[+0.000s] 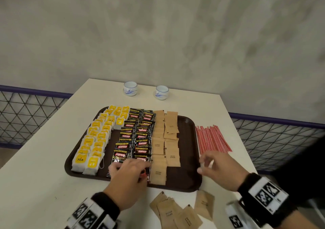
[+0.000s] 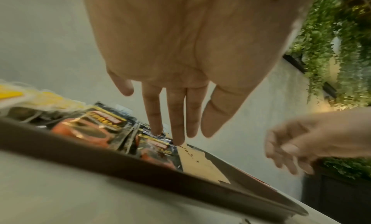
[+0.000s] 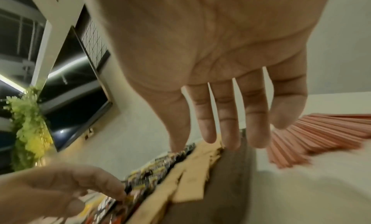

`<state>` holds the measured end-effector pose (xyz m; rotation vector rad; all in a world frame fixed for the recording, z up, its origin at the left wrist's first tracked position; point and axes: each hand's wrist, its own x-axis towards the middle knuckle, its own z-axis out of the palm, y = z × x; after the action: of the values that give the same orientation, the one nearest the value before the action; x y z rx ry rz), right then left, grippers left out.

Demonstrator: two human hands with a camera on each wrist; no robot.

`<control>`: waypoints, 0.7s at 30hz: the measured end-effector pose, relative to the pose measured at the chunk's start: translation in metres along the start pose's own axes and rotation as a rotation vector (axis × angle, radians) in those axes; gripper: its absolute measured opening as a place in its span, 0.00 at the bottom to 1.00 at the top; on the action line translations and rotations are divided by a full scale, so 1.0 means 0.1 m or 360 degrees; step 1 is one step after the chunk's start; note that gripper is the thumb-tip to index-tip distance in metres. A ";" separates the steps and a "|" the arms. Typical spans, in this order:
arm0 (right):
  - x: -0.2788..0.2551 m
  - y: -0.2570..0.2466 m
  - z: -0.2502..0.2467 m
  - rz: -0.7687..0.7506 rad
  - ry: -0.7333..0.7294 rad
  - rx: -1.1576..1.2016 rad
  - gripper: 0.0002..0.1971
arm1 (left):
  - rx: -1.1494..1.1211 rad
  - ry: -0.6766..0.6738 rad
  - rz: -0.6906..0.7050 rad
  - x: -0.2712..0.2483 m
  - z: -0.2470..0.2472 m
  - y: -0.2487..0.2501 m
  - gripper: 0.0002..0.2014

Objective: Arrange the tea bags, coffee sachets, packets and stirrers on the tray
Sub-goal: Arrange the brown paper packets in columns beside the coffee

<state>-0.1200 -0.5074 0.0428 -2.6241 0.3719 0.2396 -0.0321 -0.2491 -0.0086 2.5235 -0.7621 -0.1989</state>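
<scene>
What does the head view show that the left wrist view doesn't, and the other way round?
Only the head view shows the two white cups, the red stirrers lying on the table right of the tray, and the loose brown sugar packets on the table in front of the tray.

Only the left wrist view shows green foliage behind the table.

Both show the brown tray, tea bags, coffee sachets, the left hand with straight fingers touching the sachets, and the right hand empty.
</scene>
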 end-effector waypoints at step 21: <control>-0.43 0.14 0.59 0.0439 -0.0155 -0.0003 0.18 | 0.0706 -0.0390 0.0080 -0.35 0.44 0.59 0.28</control>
<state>-0.1711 -0.4819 -0.0050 -2.5455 0.6996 0.4566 -0.1018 -0.2909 -0.0177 2.9265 -1.0632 -0.3614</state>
